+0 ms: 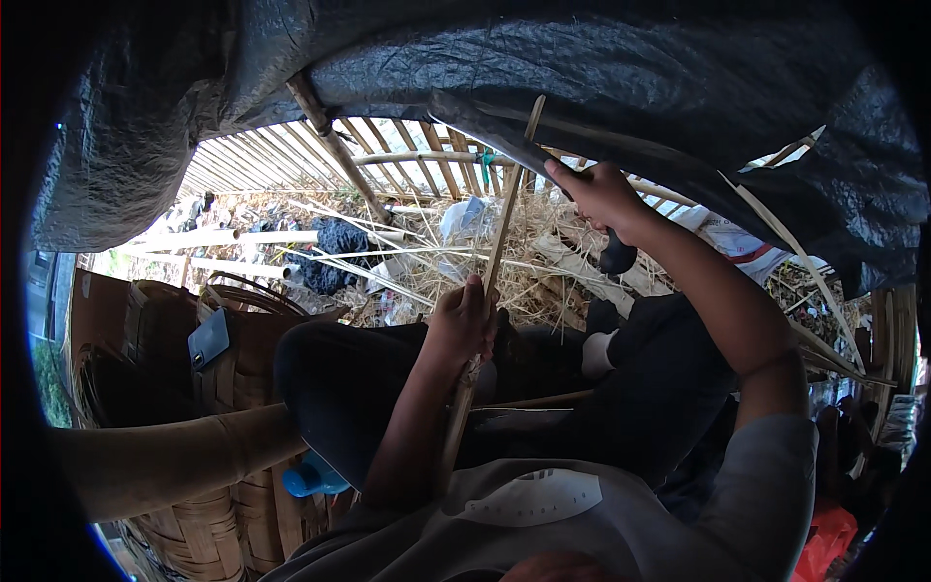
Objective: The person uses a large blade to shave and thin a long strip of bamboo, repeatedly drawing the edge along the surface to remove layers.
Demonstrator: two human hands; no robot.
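Observation:
My left hand (460,320) is closed round a long split bamboo strip (500,238). The strip slants from my lap up to the far side, its lower end lying along my left forearm. Farther off and to the right, my right hand (603,199) grips a machete (495,141) with a dark curved handle (617,254). Its broad blade points up and to the left and crosses the strip near the upper end. Whether the edge touches the strip or only overlaps it in view, I cannot tell.
Dark plastic sheeting (582,78) hangs low overhead. Beyond my knees lie straw-like shavings (533,218), bamboo poles (281,237) and a bamboo slat fence (262,160). Woven baskets (208,529), a phone (208,339), a thick bamboo pole (184,461) and a blue bottle (312,475) are at left.

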